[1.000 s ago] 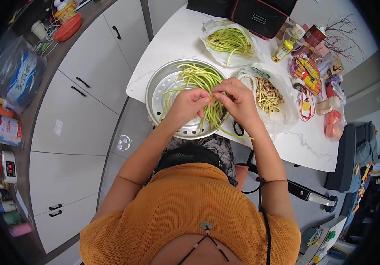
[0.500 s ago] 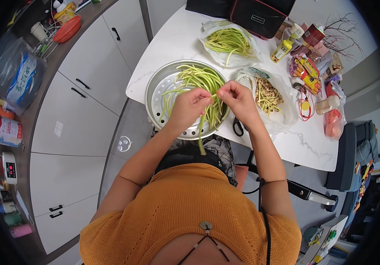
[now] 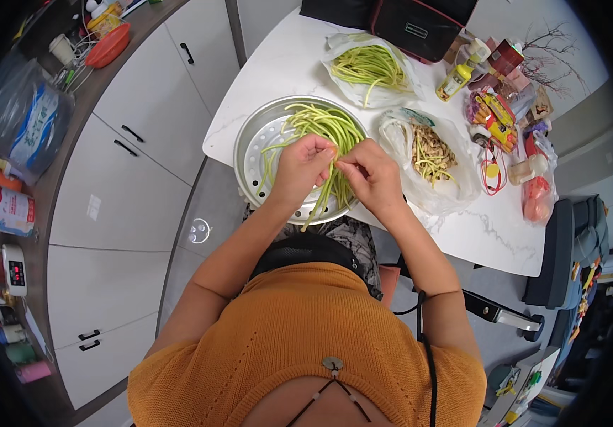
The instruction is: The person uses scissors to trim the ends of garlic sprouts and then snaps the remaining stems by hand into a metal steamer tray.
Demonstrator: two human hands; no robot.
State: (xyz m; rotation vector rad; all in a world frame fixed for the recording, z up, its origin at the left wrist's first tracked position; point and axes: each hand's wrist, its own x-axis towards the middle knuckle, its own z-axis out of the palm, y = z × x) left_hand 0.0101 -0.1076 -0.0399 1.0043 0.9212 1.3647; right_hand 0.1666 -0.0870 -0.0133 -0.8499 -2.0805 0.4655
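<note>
Both my hands meet over a round silver perforated steamer pan [image 3: 249,153] holding a heap of long thin green stems [image 3: 331,124]. Thumb and fingers of my left hand [image 3: 302,169] are pinched on a green stem, and one strand hangs below that hand past the pan's near rim. Close against it, my right hand [image 3: 374,176] is also pinched at the fingertips, on the same stem. The exact spot between the fingertips is partly hidden. Right of the pan, an open plastic bag [image 3: 456,186] holds brownish trimmings [image 3: 433,153].
Farther back on the white table [image 3: 288,53], a plastic bag holds more green stems [image 3: 370,65]. A black box [image 3: 420,28], a yellow bottle [image 3: 456,80] and snack packets [image 3: 493,117] stand toward the back right. White cabinets [image 3: 135,185] line the left side.
My right hand has moved slightly left and down, nearer my left hand. The long stem piece that hung in front of the pan now lies differently, ending nearer the rim. The black scissors handle is now hidden.
</note>
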